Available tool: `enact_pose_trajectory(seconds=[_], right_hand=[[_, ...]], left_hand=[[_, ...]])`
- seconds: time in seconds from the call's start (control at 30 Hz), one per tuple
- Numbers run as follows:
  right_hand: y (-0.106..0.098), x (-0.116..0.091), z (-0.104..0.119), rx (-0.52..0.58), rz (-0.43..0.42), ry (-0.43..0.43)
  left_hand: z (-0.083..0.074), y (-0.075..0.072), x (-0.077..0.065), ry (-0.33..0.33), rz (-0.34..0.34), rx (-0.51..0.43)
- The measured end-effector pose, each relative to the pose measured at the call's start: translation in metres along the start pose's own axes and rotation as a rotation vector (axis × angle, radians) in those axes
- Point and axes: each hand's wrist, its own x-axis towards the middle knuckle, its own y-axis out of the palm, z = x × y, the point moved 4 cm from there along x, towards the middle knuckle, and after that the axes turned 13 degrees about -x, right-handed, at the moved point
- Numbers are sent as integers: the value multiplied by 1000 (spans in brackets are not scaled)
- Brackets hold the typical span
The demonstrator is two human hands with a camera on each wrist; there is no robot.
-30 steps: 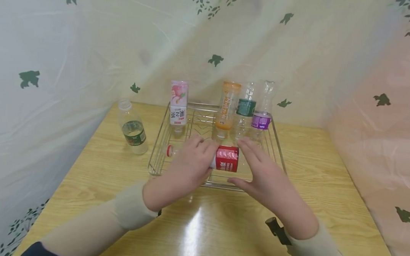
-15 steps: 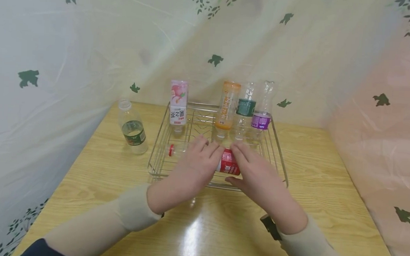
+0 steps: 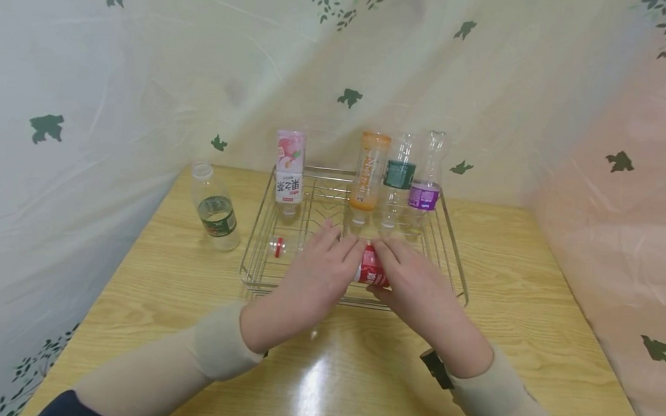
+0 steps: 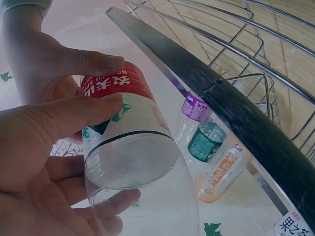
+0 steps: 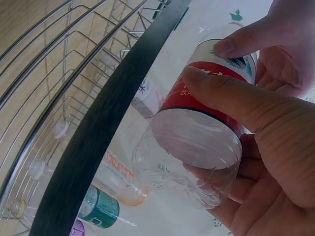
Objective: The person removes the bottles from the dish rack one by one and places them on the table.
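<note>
Both hands grip a clear plastic bottle with a red and white label, held on its side over the wire rack. My left hand covers the middle of it, thumb on the white part of the label in the left wrist view. The neck, with a red band, sticks out to the left. My right hand holds the base end, its thumb across the red part of the label in the right wrist view. Fingers of both hands curl round the bottle's far side.
The wire rack stands on a wooden table. Along its back are upside-down bottles: a pink one, an orange one, one with a green label and one with a purple label. Another bottle stands upright left of the rack.
My right hand has moved left and in, from open beside the label to gripping the base end. The bottle has shifted slightly right, and the neck's red band looks different.
</note>
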Motion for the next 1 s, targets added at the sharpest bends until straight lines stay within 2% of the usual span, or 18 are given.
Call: enact_pose_trajectory(seconds=[0.37, 0.57, 0.73, 0.83, 1.0], right_hand=[[5, -5, -10, 58, -5, 62], [7, -10, -21, 92, 9, 108], [9, -14, -31, 122, 44, 174], [8, -17, -38, 144, 48, 210], [7, -22, -51, 164, 32, 264]], left_hand=[[3, -7, -9, 30, -120, -69], [7, -11, -20, 90, -253, -220], [10, -13, -26, 109, -310, -353], [16, -14, -31, 73, -331, -402], [31, -15, -41, -41, -363, -461]])
